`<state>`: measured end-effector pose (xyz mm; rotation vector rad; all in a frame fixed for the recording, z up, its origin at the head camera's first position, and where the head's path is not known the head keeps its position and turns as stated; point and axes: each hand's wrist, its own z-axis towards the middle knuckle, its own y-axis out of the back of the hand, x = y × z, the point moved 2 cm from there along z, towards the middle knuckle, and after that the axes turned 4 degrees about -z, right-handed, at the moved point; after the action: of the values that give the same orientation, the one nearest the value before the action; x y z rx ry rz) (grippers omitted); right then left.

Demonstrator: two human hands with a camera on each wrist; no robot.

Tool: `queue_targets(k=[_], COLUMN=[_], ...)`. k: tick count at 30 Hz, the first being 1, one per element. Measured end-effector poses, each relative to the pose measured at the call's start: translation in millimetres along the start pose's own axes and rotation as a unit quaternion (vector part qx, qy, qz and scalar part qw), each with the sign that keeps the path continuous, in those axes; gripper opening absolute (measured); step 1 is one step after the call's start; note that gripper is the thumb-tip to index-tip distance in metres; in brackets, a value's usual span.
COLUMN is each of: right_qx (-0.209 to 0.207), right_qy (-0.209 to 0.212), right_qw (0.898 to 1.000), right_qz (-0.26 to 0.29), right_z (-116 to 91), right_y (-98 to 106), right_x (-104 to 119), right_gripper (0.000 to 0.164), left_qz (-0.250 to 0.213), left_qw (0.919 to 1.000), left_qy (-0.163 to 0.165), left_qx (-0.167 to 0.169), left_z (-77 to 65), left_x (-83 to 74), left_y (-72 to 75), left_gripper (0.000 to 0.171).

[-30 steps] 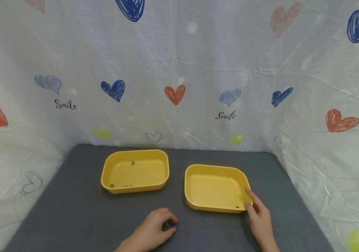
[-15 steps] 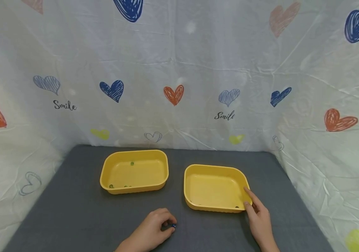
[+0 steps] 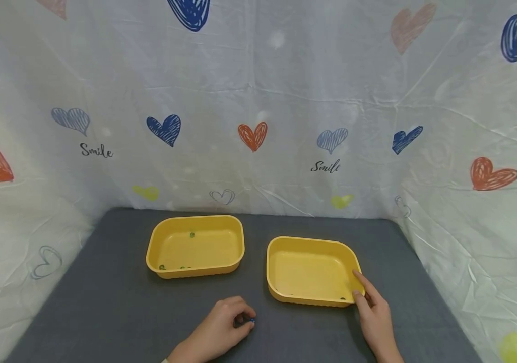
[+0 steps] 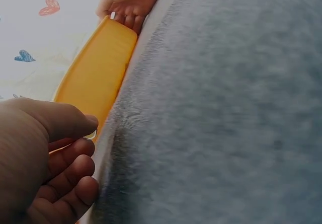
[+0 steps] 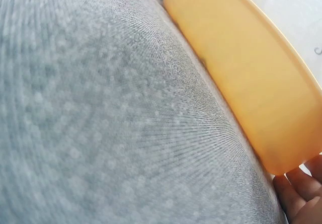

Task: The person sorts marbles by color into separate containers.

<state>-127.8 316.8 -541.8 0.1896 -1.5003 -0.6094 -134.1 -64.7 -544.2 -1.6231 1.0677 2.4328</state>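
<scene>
Thumb and index finger of my left hand (image 3: pixel 219 327) pinch a small blue marble (image 3: pixel 252 319) just above the cloth, in front of the gap between two yellow trays. The left wrist view shows only a glassy edge of the marble (image 4: pixel 90 134) between the fingertips. My right hand (image 3: pixel 375 315) grips the near right corner of the right yellow tray (image 3: pixel 313 269), thumb and fingers at its rim. A small dark green piece (image 3: pixel 342 298) lies in that tray's near right corner, mostly hidden by the wall.
A second yellow tray (image 3: pixel 195 273) stands further back on the left, with several small green marbles (image 3: pixel 162 267) inside. Dark grey cloth (image 3: pixel 118 312) covers the table. A white curtain (image 3: pixel 285 75) with printed hearts hangs behind and at both sides.
Both hands stay nearly in place. The blue marble has turned or shifted slightly between the left fingertips. The whole head view shifts a little.
</scene>
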Motion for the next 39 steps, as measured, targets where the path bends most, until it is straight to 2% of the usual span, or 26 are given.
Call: queue_targets(k=[6, 13, 20, 29, 39], right_qx=[0.0, 0.002, 0.002, -0.002, 0.0], right_qy=[0.0, 0.0, 0.009, 0.014, 0.013], right_qw=[1.0, 1.0, 1.0, 1.0, 1.0], right_qz=[-0.001, -0.002, -0.002, -0.01, -0.008], right_z=[-0.2, 0.4, 0.8, -0.1, 1.5], right_y=[-0.5, 2.0, 1.0, 0.5, 0.7], right_x=[-0.6, -1.4, -2.2, -4.6, -5.1], right_gripper=[0.048, 0.048, 0.048, 0.047, 0.047], left_qz=[-0.016, -0.025, -0.02, 0.0, 0.025], left_qw=[0.9997, 0.9992, 0.9989, 0.9984, 0.999], left_qy=[0.014, -0.012, -0.031, -0.054, -0.036], left_qx=[-0.012, -0.03, -0.028, -0.018, 0.001], left_z=[12.5, 38.1, 57.5, 80.6, 102.7], left_x=[-12.8, -39.9, -55.1, -63.3, -62.6], left_y=[7.7, 14.3, 13.9, 8.2, -3.9], left_gripper=[0.011, 0.012, 0.011, 0.007, 0.01])
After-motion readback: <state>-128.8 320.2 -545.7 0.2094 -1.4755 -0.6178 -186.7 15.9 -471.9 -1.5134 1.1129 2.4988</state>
